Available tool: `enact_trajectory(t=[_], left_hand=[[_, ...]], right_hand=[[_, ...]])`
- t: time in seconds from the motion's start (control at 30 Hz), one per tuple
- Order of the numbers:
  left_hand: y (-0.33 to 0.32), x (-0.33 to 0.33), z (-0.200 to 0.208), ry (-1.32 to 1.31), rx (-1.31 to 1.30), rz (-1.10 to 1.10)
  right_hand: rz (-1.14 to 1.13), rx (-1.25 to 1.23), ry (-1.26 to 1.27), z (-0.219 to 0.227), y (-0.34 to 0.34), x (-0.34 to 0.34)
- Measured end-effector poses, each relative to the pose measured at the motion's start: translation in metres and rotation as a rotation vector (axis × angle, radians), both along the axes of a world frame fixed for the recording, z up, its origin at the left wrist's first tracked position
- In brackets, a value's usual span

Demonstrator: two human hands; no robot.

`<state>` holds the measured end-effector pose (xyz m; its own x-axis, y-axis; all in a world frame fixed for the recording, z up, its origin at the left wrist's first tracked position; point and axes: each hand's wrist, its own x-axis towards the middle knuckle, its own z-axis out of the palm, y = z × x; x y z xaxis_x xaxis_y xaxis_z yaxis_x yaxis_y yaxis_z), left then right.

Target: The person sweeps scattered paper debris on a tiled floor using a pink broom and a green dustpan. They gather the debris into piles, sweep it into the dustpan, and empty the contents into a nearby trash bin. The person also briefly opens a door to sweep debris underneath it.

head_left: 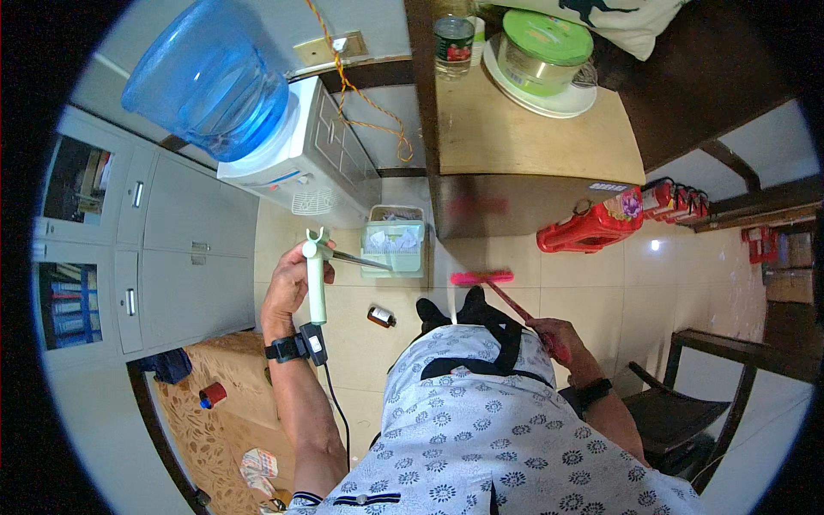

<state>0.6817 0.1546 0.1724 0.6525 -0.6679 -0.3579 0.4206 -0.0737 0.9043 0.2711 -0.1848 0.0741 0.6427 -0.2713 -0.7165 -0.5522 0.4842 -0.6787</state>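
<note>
My left hand [290,279] is closed around the pale green handle of a long-handled dustpan [405,266]. Its metal pole slants away to the pan, which rests on the floor with white paper scraps in it. On the right, my right hand [558,336] grips the red handle of a broom [482,278]. The broom's pink bristle head lies on the tiles just beyond my dark shoes [432,314]. A small dark brown bottle [381,317] lies on its side on the floor, between my left wrist and my feet.
A white water dispenser [296,167] with a blue bottle [210,86] stands far left, beside grey cabinets [197,215]. Ahead is a wooden cabinet [532,146] bearing a green-lidded tub [546,51]. Red jugs [592,223] stand at its right. A dark chair [678,412] is near right.
</note>
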Motion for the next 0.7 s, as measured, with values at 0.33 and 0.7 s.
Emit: enact_trajectory(t=[0.33,0.7], left_hand=[[-0.018,0.001,-0.014,-0.231,0.226,0.185],[-0.086,-0.017,-0.048,-0.623,0.286,0.546]], right_hand=[[-0.098,0.122,0.051,0.002,-0.029,-0.001],[-0.266,0.141,0.105,0.020,-0.022,-0.005]])
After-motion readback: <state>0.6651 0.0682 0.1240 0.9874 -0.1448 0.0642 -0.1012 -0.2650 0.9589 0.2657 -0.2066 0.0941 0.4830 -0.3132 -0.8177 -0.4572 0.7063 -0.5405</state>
